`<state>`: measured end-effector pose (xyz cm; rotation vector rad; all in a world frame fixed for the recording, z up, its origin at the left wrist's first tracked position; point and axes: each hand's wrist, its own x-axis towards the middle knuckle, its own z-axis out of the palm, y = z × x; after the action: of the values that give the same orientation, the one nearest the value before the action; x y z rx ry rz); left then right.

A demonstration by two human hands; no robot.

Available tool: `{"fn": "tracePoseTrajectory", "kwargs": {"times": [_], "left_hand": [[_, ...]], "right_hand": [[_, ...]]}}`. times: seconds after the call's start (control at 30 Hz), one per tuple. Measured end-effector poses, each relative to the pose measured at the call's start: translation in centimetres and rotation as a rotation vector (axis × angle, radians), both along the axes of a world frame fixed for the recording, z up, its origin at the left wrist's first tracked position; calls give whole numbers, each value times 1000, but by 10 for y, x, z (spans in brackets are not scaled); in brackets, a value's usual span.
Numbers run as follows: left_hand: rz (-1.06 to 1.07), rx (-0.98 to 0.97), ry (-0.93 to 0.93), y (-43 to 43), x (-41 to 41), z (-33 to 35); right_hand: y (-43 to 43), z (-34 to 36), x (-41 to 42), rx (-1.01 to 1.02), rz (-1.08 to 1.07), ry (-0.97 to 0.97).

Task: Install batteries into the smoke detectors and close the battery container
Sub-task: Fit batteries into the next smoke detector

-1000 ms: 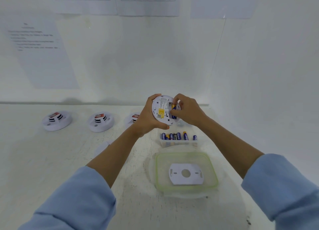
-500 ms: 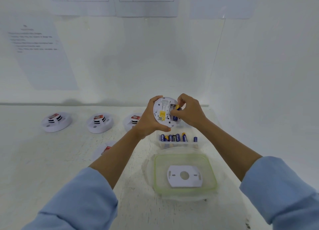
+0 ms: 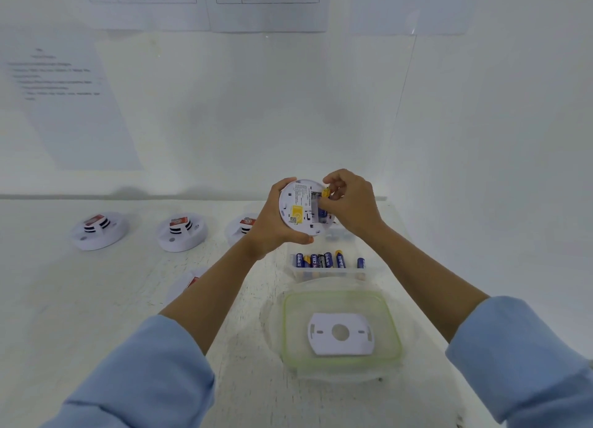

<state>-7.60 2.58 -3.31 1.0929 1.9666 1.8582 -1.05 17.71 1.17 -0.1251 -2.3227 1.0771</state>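
Hands meet above the far middle of the white tabletop (image 3: 80, 315), both busy with one round white plastic smoke detector (image 3: 300, 208) turned back-side toward the person. The left hand (image 3: 272, 225) cups the detector's left rim and underside, fingers wrapped firmly around it. The right hand (image 3: 351, 203) pinches a blue-and-yellow cylindrical battery (image 3: 323, 204) between its fingertips, the battery lying in the open bay on the detector's right side; how far it is seated I cannot tell.

Just below the hands, a clear plastic battery container (image 3: 324, 272) sits open on the tabletop with several blue batteries standing in it. Nearer the front edge lies its clear lid with a green seal (image 3: 341, 329), and a flat white mounting plate (image 3: 340, 333) rests in the lid.

Along the far edge to the left stand three more white smoke detectors (image 3: 181, 232) with red labels, in a row, the rightmost partly hidden by the left wrist. Another peeks out from under the left forearm. Light blue sleeves (image 3: 144, 379) cover both arms.
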Motion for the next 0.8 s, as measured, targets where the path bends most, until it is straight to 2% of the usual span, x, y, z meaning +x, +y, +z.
{"fn": "tracePoseTrajectory", "kwargs": {"times": [0.13, 0.2, 0.27, 0.33, 0.4, 0.47, 0.53, 0.7, 0.8], "left_hand": [[18, -5, 14, -3, -5, -1], [34, -10, 16, -6, -8, -2], [46, -15, 22, -9, -10, -2], [54, -17, 18, -10, -13, -3], [64, -12, 15, -10, -15, -3], [70, -7, 17, -11, -17, -3], [73, -5, 16, -11, -17, -1], [65, 22, -9, -10, -23, 5], [79, 19, -4, -8, -29, 6]], "right_hand": [[15, 12, 3, -351, -89, -42], [29, 14, 5, -347, -109, -209], [37, 8, 6, -125, -96, -495], [36, -3, 7, 214, -70, -802], [30, -15, 7, 421, -59, -969], [28, -20, 3, 488, -28, -1007], [29, -12, 1, 460, -19, -992], [46, 13, -24, 468, -90, -652], [50, 1, -46, 532, 21, -707]]}}
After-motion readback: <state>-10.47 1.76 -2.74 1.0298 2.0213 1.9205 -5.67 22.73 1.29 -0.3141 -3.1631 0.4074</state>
